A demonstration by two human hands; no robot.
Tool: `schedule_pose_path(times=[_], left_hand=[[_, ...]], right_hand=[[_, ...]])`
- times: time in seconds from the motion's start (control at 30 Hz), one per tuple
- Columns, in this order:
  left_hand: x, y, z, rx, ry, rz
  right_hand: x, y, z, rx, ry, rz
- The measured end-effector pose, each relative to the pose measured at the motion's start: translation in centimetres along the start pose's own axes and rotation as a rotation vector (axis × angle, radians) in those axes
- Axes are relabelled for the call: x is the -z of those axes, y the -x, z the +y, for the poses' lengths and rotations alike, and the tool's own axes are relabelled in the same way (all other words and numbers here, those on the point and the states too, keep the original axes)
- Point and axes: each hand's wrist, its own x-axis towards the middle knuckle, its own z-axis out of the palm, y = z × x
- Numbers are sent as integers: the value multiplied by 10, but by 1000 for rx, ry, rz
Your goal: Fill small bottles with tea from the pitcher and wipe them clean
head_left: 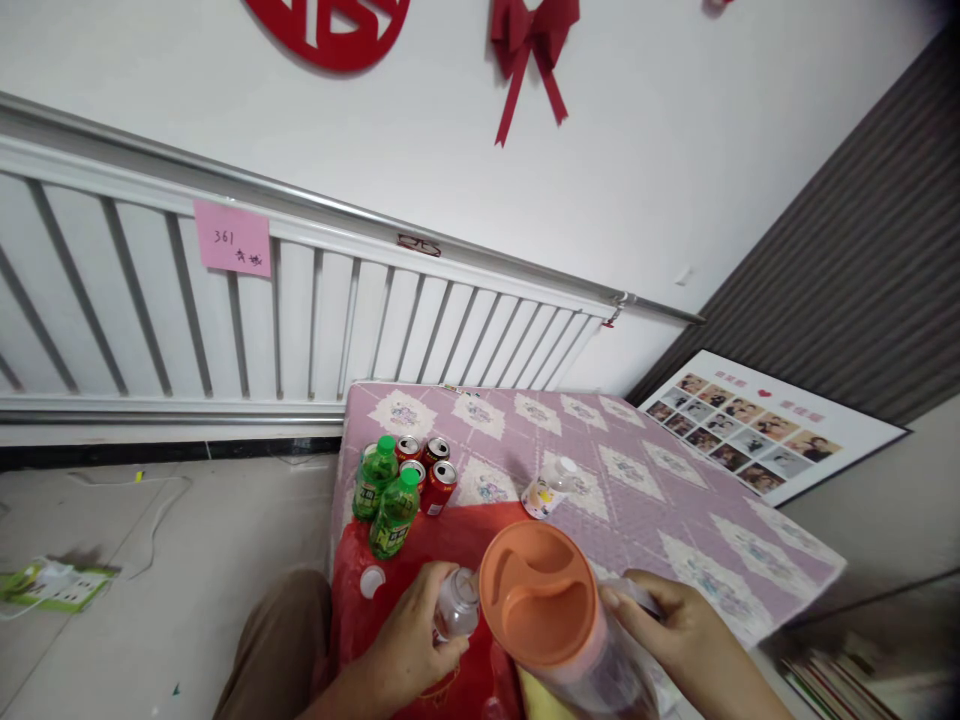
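Note:
My left hand is wrapped round a small clear plastic bottle with its cap off. My right hand grips the handle of a clear plastic pitcher with an orange lid. The pitcher tilts toward the bottle, and its lid edge is close to the bottle mouth; whether liquid flows I cannot tell. A white bottle cap lies on the red cloth, left of the bottle. Beyond the pitcher stands another small bottle with a white cap and printed label.
Two green-capped bottles and several red cans stand together at the table's left side. A purple patterned cloth covers the table. Behind it runs a white radiator. A framed photo board leans at the right; a power strip lies on the floor.

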Motion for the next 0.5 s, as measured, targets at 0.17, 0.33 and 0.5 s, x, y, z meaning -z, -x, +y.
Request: schedule_pose_path(times=[0.17,0.33,0.5], left_hand=[[-1,0,-1,1,-1,8],[0,0,0,-1,1,13],[1,0,1,3,3,12]], right_hand=[[1,0,1,-1,2,1],[1,0,-3,-3,-28,5],[2,2,-6,0,-48,14]])
